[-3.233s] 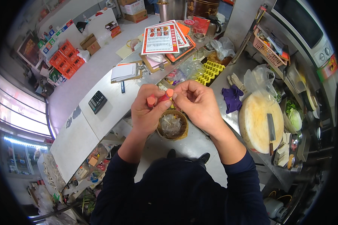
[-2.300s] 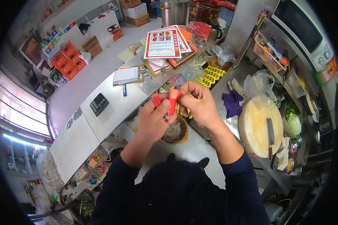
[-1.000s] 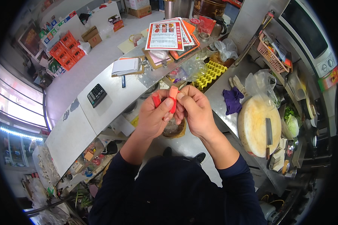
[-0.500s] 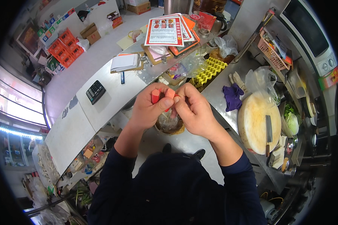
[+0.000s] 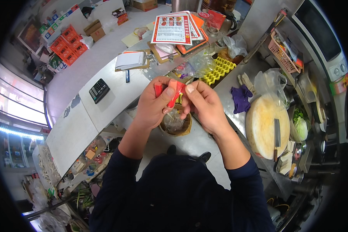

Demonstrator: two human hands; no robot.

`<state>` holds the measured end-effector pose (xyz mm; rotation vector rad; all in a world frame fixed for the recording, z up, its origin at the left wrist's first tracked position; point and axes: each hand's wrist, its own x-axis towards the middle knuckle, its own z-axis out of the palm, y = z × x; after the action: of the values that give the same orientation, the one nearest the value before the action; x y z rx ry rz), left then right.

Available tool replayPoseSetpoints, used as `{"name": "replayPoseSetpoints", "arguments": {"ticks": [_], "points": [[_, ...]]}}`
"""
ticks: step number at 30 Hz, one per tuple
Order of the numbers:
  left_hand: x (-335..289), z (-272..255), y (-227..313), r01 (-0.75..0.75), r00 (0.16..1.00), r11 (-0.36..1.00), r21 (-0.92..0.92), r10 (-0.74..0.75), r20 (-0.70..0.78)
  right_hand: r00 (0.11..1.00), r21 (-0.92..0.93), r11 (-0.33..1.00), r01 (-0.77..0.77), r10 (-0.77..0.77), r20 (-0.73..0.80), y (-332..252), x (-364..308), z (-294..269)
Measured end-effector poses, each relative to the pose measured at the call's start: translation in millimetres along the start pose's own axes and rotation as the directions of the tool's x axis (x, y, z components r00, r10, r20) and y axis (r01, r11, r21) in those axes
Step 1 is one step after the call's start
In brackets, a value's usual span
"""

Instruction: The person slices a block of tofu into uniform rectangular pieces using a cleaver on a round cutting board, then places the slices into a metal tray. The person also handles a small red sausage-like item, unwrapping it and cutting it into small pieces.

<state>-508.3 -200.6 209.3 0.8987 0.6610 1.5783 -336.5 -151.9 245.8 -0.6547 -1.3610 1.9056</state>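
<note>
My left hand [image 5: 150,106] is closed round two sausages, held up over the floor between the counters. One is a pinkish-orange sausage [image 5: 173,84] with its end bare and its red plastic casing [image 5: 175,99] torn and hanging loose along its side. The other, a red-cased sausage [image 5: 158,89], pokes up between the fingers of the same hand. Opposite it, my right hand [image 5: 207,104] pinches the loose casing between thumb and forefinger. Below both hands is a round bin [image 5: 186,127] lined with clear plastic.
To the left runs a white counter [image 5: 71,120] with a calculator [image 5: 99,91], a notepad [image 5: 130,60] and menu sheets [image 5: 171,29]. On the right-hand steel counter lie a round chopping board [image 5: 261,127] with a cleaver [image 5: 277,133], a purple cloth [image 5: 240,99] and yellow egg trays [image 5: 220,69].
My right hand has drawn away to the right, pulling the red casing out from the sausage. More of the bin shows beneath. The left hand keeps its hold.
</note>
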Motion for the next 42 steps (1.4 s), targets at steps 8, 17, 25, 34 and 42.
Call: {"name": "replayPoseSetpoints", "arguments": {"ticks": [8, 17, 25, 34, 42], "points": [[-0.6, -1.1, -2.7, -0.038, 0.999, 0.999, 0.004, 0.038, 0.006, 0.999, -0.218, 0.975, 0.053, -0.051, 0.014, 2.1, -7.1, 6.6], [-3.8, 1.8, 3.6, 0.061, 0.996, 0.996, 0.071, -0.066, 0.066, 1.000, -0.177, 0.984, 0.008, -0.004, 0.026, -7.6, -9.3, 4.8], [-3.7, -5.4, 7.0, 0.181, 0.975, 0.976, -0.121, -0.163, 0.149, 0.993, 0.010, 0.998, -0.054, 0.053, 0.106, -5.2, -5.0, -2.0], [-2.3, 2.4, 7.4, 0.131, 0.991, 0.988, -0.081, -0.130, 0.019, 0.998, 0.062, 0.997, -0.039, 0.035, 0.051, 0.0, -1.1, -5.9], [-5.5, 13.0, 2.4, 0.105, 0.994, 0.995, -0.003, -0.105, -0.024, 0.999, -0.158, 0.987, 0.044, -0.040, 0.033, 4.4, -5.8, -1.8]]}}
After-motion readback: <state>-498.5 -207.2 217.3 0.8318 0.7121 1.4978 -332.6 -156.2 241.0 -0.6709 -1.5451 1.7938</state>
